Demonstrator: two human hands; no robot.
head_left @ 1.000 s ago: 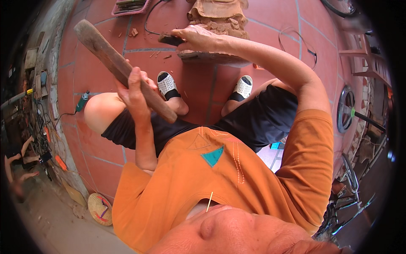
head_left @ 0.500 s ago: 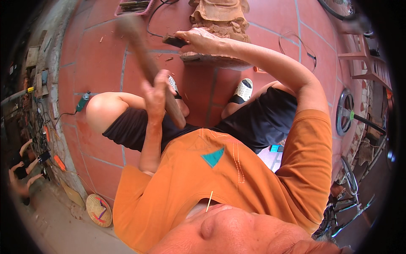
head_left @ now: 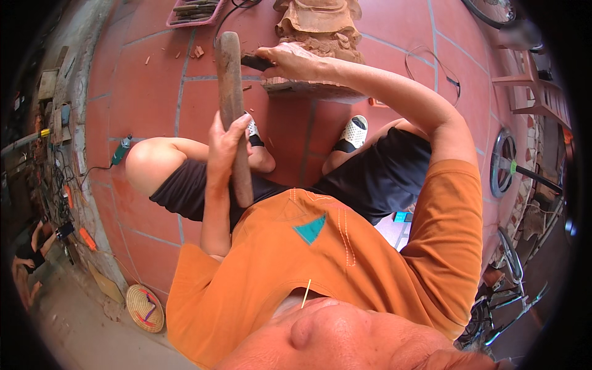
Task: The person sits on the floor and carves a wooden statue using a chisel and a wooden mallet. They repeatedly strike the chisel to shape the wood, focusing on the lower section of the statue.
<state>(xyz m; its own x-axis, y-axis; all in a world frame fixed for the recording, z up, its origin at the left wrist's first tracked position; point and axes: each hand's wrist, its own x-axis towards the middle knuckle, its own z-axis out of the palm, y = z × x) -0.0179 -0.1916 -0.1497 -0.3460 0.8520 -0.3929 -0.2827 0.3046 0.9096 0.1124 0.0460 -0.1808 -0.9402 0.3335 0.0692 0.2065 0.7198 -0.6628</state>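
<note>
My left hand [head_left: 226,145] is closed round the lower part of a thick wooden mallet [head_left: 230,68], a plain club shape held upright in front of my left knee. My right hand [head_left: 297,61] reaches across to a brown wood carving [head_left: 319,24] with draped folds and a flat-cut base. It grips a chisel by its dark handle [head_left: 254,61], whose butt points left toward the mallet's head; the blade is hidden behind my fingers. Mallet and handle butt are a small gap apart. My knees are spread on either side of the carving's near end.
A pink basket [head_left: 196,13] of several hand tools lies far left, near a black cable. Wood chips [head_left: 197,52] lie on red tiles. A green power tool [head_left: 121,149] is beside my left knee, a straw hat [head_left: 145,307] lower left. A pink chair [head_left: 536,86] and bicycles stand right.
The mallet, blurred and tilted left before, now stands nearly upright, its head nearer the chisel handle. My right hand and the carving have hardly moved.
</note>
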